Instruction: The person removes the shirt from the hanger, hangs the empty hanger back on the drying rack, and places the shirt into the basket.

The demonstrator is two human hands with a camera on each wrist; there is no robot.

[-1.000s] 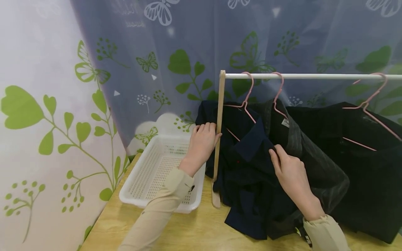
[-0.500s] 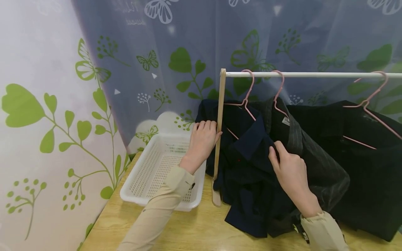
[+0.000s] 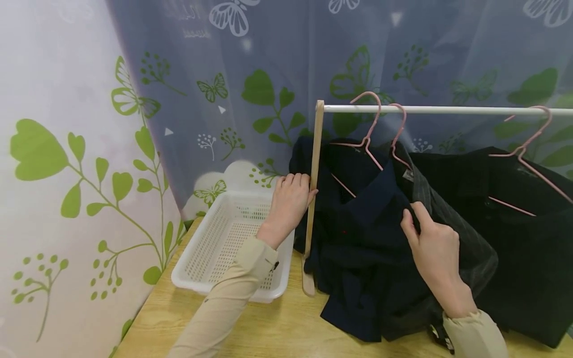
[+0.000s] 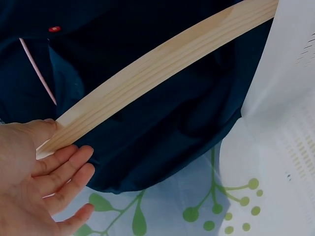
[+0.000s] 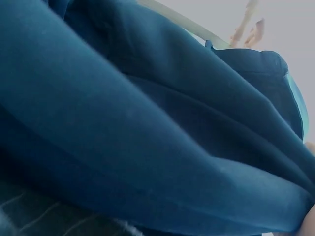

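A navy shirt [image 3: 358,233] with a collar is on a pink hanger [image 3: 369,139] at the left end of the clothes rack. The hanger's hook stands higher than its neighbour's, its tip just above the white rod [image 3: 429,109]. My right hand [image 3: 436,243] pinches the shirt's right side between thumb and fingers; in the right wrist view navy cloth [image 5: 162,132] fills most of the picture. My left hand [image 3: 288,204] grips the rack's wooden post [image 3: 315,164]. In the left wrist view, thumb and fingers [image 4: 69,172] lie on opposite sides of the post, with shirt cloth behind.
A white perforated basket [image 3: 183,278] stands on the wooden table [image 3: 147,328], left of the post. A grey striped garment [image 3: 461,248] and a black garment [image 3: 532,268] hang further right on pink hangers. A patterned curtain [image 3: 268,40] is behind.
My right hand has moved right with the navy shirt. The shirt's hanger has shifted right and its hook has risen from the rod. My left hand stays on the post.
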